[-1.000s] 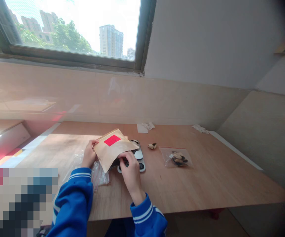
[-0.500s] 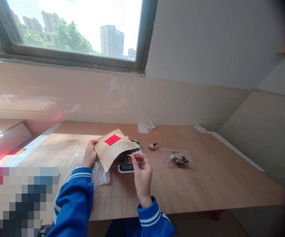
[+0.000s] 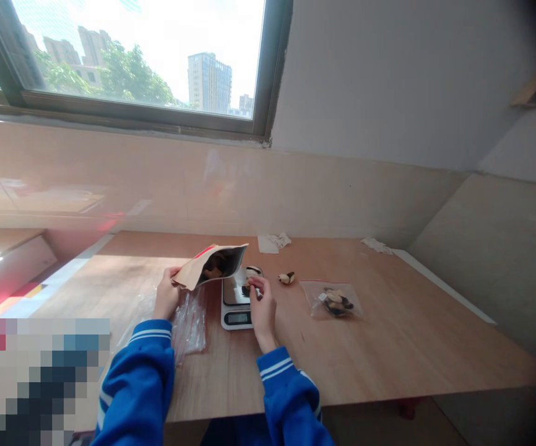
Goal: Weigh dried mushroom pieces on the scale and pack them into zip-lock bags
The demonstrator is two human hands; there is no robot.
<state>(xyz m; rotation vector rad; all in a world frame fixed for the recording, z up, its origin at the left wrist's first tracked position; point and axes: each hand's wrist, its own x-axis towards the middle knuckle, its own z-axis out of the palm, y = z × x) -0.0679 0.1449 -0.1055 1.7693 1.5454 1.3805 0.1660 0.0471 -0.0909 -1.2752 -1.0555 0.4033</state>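
My left hand (image 3: 168,294) grips the lower left corner of a kraft paper pouch (image 3: 194,272), tilted so that its open mouth faces right. Brown dried pieces (image 3: 215,267) show inside its dark lining. My right hand (image 3: 263,310) is closed in a pinch on a small dried piece (image 3: 246,288), pale and dark, above the plate of a kitchen scale (image 3: 235,296). Another pale piece with dark edges (image 3: 254,271) lies at the back of the scale. The figures on its display cannot be read.
Right of the scale lies one cream-and-black dried piece (image 3: 286,278), then a clear zip bag (image 3: 314,298) with several such pieces. Empty clear bags (image 3: 192,325) lie beside my left wrist. Crumpled white paper (image 3: 280,240) sits at the table's back edge (image 3: 221,238).
The pouch has tipped and lifted off the scale, turning its mouth into view and its red label away. My right hand has moved from the pouch's mouth down over the scale plate.
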